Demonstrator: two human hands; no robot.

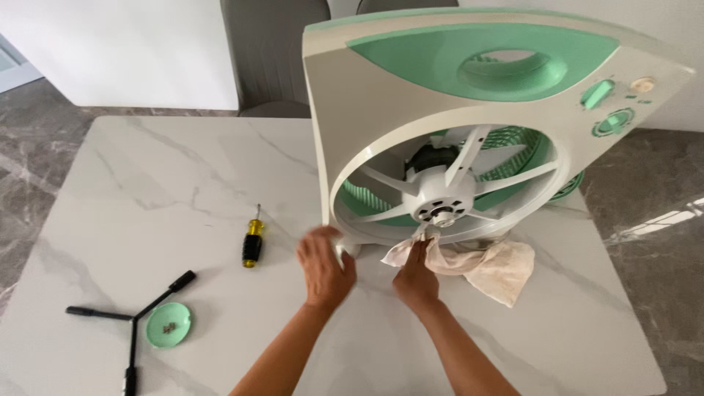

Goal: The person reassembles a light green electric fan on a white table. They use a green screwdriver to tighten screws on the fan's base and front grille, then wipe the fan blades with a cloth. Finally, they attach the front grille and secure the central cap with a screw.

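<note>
At the far left of the marble worktop (147,191) lies a black three-armed wrench (132,323), and just beside it a small green cap (169,324) holding loose screws — kept together so none roll off. Further right rests a yellow-and-black screwdriver (252,244). The left hand (325,268) grips the lower corner of the white-and-green box fan (469,125), fingers clamped on its frame, apparently steadying it upright. The right hand (416,279) presses a beige cloth (477,265) up against the fan's lower rim beneath the hub — fingers closed on the cloth.
</note>
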